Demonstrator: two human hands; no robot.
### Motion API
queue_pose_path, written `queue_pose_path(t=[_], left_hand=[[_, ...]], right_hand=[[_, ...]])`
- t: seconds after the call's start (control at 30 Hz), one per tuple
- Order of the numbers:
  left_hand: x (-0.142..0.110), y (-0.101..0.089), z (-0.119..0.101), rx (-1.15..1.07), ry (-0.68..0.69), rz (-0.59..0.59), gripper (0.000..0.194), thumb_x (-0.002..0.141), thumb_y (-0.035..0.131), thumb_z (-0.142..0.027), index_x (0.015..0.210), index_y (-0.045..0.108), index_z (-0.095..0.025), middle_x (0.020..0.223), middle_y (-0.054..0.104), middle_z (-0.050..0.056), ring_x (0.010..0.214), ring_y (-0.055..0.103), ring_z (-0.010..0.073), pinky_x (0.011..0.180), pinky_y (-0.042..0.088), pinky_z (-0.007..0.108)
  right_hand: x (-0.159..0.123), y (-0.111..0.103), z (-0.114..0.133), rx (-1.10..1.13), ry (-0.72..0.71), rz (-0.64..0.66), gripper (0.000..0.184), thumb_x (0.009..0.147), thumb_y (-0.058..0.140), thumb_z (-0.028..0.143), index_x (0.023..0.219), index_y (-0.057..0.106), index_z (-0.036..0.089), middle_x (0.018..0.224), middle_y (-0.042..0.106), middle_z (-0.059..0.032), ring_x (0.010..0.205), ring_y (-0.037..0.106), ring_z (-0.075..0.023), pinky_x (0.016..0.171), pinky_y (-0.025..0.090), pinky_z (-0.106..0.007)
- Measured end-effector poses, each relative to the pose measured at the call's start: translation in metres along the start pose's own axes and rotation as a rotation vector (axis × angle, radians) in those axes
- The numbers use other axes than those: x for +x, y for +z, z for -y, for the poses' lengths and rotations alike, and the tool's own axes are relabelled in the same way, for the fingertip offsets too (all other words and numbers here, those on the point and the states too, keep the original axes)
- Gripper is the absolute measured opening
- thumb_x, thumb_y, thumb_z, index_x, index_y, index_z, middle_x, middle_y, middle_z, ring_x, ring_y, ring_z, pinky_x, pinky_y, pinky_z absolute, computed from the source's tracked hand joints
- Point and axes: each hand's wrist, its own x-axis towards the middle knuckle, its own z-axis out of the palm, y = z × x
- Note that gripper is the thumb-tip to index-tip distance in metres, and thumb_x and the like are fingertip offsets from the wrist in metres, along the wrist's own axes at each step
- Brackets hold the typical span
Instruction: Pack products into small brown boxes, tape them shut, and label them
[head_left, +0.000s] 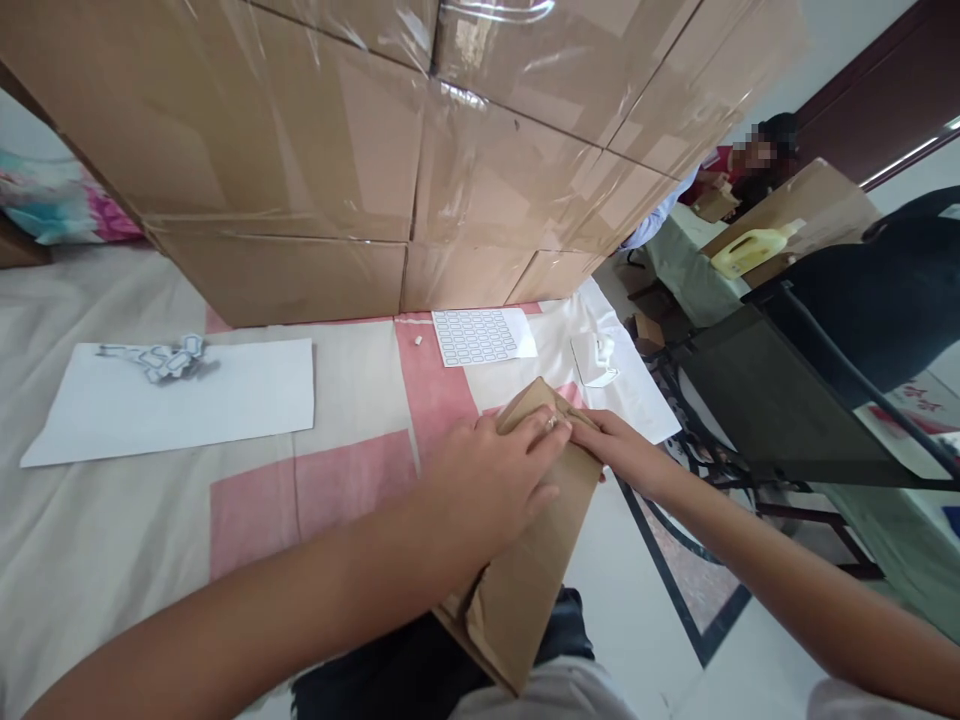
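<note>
A small brown cardboard box (536,570) lies tilted over my lap at the table's edge, its far end raised. My left hand (499,465) rests across its top, fingers bent over the far end near a folded flap. My right hand (619,450) grips the far right corner, with the thumb on top and some fingers hidden beneath. The box's near end looks slightly parted along a seam. Beyond the hands lies a white sheet of small printed labels (480,337).
Plastic-wrapped cartons (300,170) rise behind the table. White paper (187,410) with crumpled label scraps (176,358) lies left. Right are a folding chair (810,400), a yellow bottle (754,250) and a person (724,185) holding a small box at another table.
</note>
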Motion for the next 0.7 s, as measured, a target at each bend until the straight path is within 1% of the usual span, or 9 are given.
queue_pose_path(t=[0.07, 0.13, 0.23, 0.3, 0.37, 0.43, 0.53, 0.6, 0.7], left_hand=[[-0.007, -0.007, 0.006, -0.003, 0.001, 0.057, 0.057, 0.1, 0.048, -0.046, 0.154, 0.043, -0.028, 0.159, 0.047, 0.003, 0.103, 0.068, 0.0267, 0.077, 0.054, 0.042], [-0.018, -0.013, 0.009, 0.001, -0.006, 0.075, 0.055, 0.098, 0.05, -0.041, 0.152, 0.046, -0.027, 0.157, 0.049, 0.003, 0.106, 0.067, 0.0285, 0.08, 0.055, 0.045], [-0.041, -0.016, 0.005, -0.016, -0.019, -0.012, 0.068, 0.088, 0.061, -0.048, 0.151, 0.048, -0.027, 0.153, 0.055, 0.004, 0.119, 0.062, 0.0368, 0.087, 0.054, 0.052], [-0.057, -0.013, -0.003, -0.007, -0.044, -0.112, 0.081, 0.077, 0.069, -0.059, 0.15, 0.048, -0.029, 0.153, 0.054, 0.005, 0.13, 0.054, 0.0443, 0.093, 0.052, 0.059], [-0.072, -0.008, -0.009, 0.033, -0.094, -0.172, 0.077, 0.075, 0.07, -0.058, 0.146, 0.053, -0.035, 0.157, 0.049, 0.003, 0.138, 0.046, 0.0473, 0.097, 0.049, 0.063], [-0.085, -0.005, -0.008, 0.08, -0.155, -0.175, 0.062, 0.079, 0.066, -0.048, 0.14, 0.057, -0.04, 0.16, 0.045, 0.0, 0.143, 0.042, 0.0454, 0.101, 0.045, 0.065], [-0.104, -0.004, 0.007, 0.141, -0.224, -0.196, 0.054, 0.087, 0.054, -0.036, 0.14, 0.057, -0.042, 0.161, 0.043, -0.002, 0.148, 0.038, 0.0414, 0.11, 0.037, 0.067], [-0.115, -0.005, 0.021, 0.159, -0.245, -0.22, 0.052, 0.092, 0.048, -0.033, 0.143, 0.055, -0.041, 0.161, 0.042, -0.002, 0.15, 0.035, 0.0405, 0.113, 0.033, 0.069], [-0.127, -0.009, 0.034, 0.145, -0.254, -0.202, 0.051, 0.095, 0.047, -0.031, 0.145, 0.052, -0.04, 0.161, 0.043, -0.001, 0.152, 0.032, 0.0394, 0.116, 0.03, 0.068]], right_hand=[[-0.001, 0.014, 0.003, 0.028, -0.03, -0.025, 0.054, 0.093, 0.055, 0.064, 0.099, 0.071, 0.013, 0.072, 0.056, -0.0024, 0.06, 0.052, -0.0144, 0.048, 0.04, -0.025], [-0.002, 0.027, 0.007, 0.067, -0.094, -0.029, 0.052, 0.095, 0.054, 0.062, 0.115, 0.072, 0.017, 0.082, 0.064, -0.0053, 0.067, 0.058, -0.0176, 0.049, 0.044, -0.026], [-0.001, 0.042, 0.012, 0.096, -0.219, -0.106, 0.054, 0.099, 0.051, 0.055, 0.146, 0.058, 0.029, 0.111, 0.071, -0.0074, 0.082, 0.065, -0.0225, 0.055, 0.051, -0.03], [0.002, 0.05, 0.012, 0.104, -0.291, -0.174, 0.057, 0.1, 0.048, 0.052, 0.154, 0.049, 0.033, 0.123, 0.07, -0.007, 0.083, 0.067, -0.0228, 0.061, 0.055, -0.033], [0.006, 0.055, 0.007, 0.132, -0.346, -0.199, 0.057, 0.102, 0.044, 0.053, 0.156, 0.045, 0.034, 0.13, 0.068, -0.0068, 0.079, 0.067, -0.0211, 0.061, 0.056, -0.034], [0.014, 0.057, -0.004, 0.191, -0.411, -0.179, 0.059, 0.103, 0.039, 0.054, 0.159, 0.039, 0.035, 0.137, 0.065, -0.0076, 0.075, 0.068, -0.0196, 0.057, 0.056, -0.034], [0.042, 0.049, -0.028, 0.172, -0.579, -0.244, 0.059, 0.103, 0.042, 0.052, 0.158, 0.04, 0.032, 0.14, 0.064, -0.0099, 0.082, 0.071, -0.0207, 0.064, 0.058, -0.036], [0.075, 0.035, -0.044, 0.049, -0.655, -0.415, 0.056, 0.098, 0.052, 0.048, 0.15, 0.051, 0.026, 0.139, 0.064, -0.0118, 0.095, 0.07, -0.0242, 0.078, 0.059, -0.04], [0.13, 0.005, -0.054, -0.066, -0.593, -0.613, 0.055, 0.092, 0.058, 0.044, 0.14, 0.06, 0.019, 0.138, 0.065, -0.0154, 0.113, 0.065, -0.0309, 0.094, 0.054, -0.048]])
